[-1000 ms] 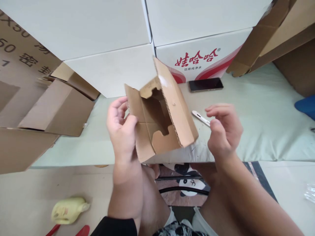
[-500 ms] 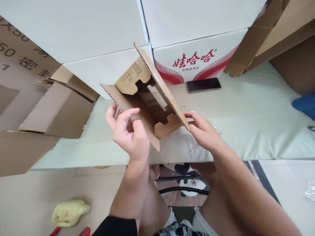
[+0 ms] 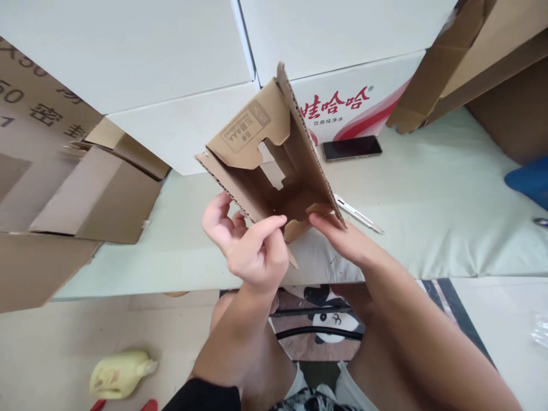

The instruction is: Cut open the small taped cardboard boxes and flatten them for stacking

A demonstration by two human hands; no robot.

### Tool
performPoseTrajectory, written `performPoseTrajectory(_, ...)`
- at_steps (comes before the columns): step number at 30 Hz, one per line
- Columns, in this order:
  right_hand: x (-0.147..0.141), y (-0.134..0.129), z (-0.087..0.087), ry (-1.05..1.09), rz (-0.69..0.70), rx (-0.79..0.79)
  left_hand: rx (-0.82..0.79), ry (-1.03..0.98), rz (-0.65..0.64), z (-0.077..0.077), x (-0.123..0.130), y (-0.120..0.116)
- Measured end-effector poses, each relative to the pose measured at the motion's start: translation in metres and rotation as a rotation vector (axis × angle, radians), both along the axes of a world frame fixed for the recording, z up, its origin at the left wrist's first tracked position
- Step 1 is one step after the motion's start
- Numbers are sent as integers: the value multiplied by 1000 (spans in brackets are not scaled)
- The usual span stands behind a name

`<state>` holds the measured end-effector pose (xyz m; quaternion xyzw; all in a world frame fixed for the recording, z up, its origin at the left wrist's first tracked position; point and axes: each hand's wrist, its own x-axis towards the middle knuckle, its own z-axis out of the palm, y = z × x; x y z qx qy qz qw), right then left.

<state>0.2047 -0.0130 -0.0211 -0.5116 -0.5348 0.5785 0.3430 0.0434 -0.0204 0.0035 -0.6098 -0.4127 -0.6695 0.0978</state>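
Note:
A small brown cardboard box (image 3: 299,200) is tilted over the bench, its open end with notched flaps facing me. My left hand (image 3: 257,245) holds its left panel, the thumb over the edge and the other fingers curled behind. At the lower right corner, my right hand (image 3: 346,237) grips the right panel, its thumb inside by the small flap and its other fingers hidden behind. A grey utility knife (image 3: 359,214) lies on the cloth just beyond my right hand.
Behind the pale green bench (image 3: 428,205) stand white boxes (image 3: 171,120); a black phone (image 3: 351,148) lies before them. Larger cardboard boxes stand left (image 3: 115,194) and right (image 3: 445,68). On the floor is a yellow bottle (image 3: 122,374).
The small box has turned and shifted slightly right, its flaps closer together. My left hand has moved right, and my right thumb now reaches inside the panel. The knife has come into view.

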Motion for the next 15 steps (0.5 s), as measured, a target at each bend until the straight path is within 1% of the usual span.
performPoseTrajectory(4,-2,4,-8,52,-115,2,30,108,-86,-4,8,-5)
performPoseTrajectory(8,-3,8,-12,78,-214,-67,60,109,-168,-9,19,-8)
performPoseTrajectory(11,-3,9,-9,67,-238,-109,41,110,-158,-8,25,-11)
performPoseTrajectory(15,-3,12,-4,32,-223,12,27,117,-122,-7,27,-14)
